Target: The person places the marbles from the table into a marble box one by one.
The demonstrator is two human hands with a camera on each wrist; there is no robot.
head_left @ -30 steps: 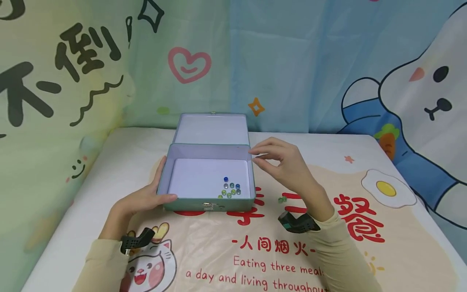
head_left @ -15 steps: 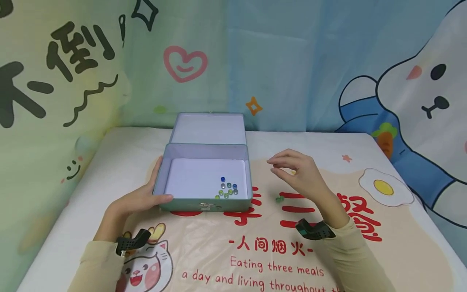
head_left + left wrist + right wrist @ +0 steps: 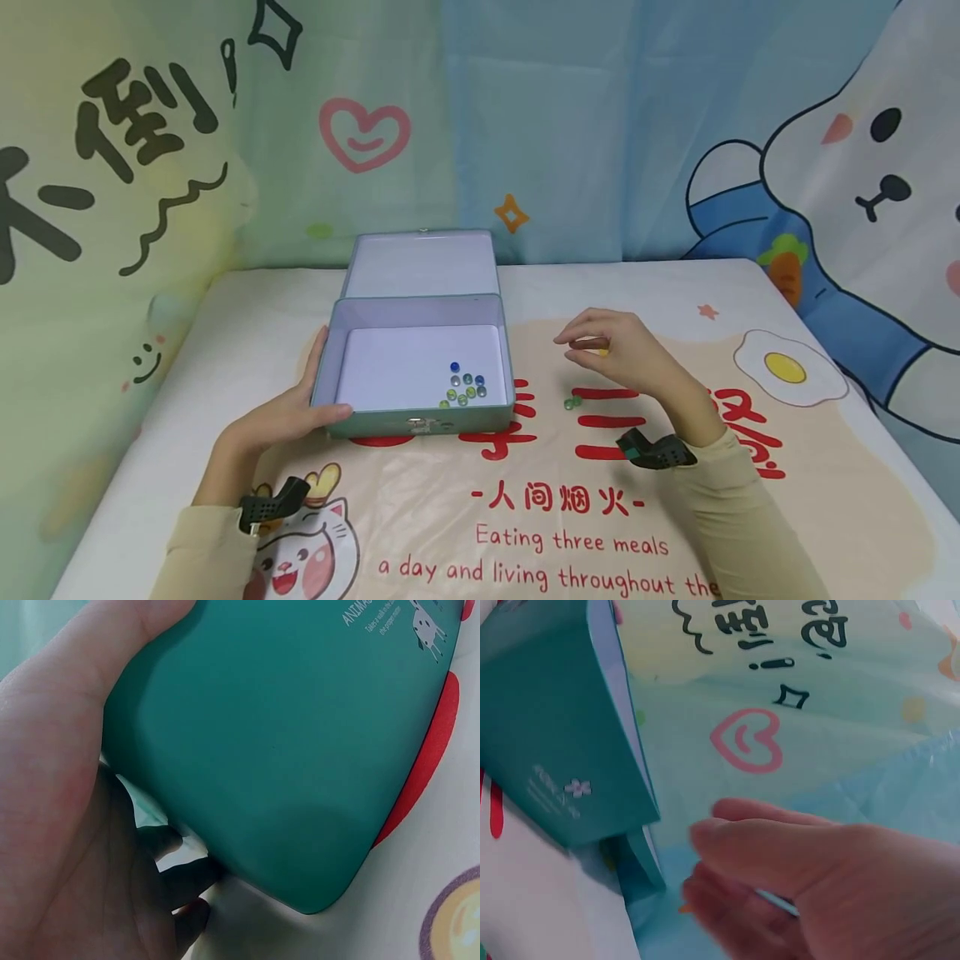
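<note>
Beside the tin (image 3: 420,367), left hand (image 3: 281,417) grips its corner; right hand (image 3: 622,354) hovers, fingers loosely curled.

Your teal tin box (image 3: 420,367) sits open on the printed mat, lid tipped back, with small glass marbles (image 3: 465,388) clustered in its front-right corner and one green marble (image 3: 572,402) loose just right of it.

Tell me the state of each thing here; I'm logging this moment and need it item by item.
tin box: open, lid tilted back, upright on the mat.
marbles: clustered inside the box near its front right corner.
loose marble: lying on the mat, right of the box, untouched.
left hand: gripping the box's front left corner.
right hand: raised above the mat, fingertips pinched together; contents unclear.
</note>
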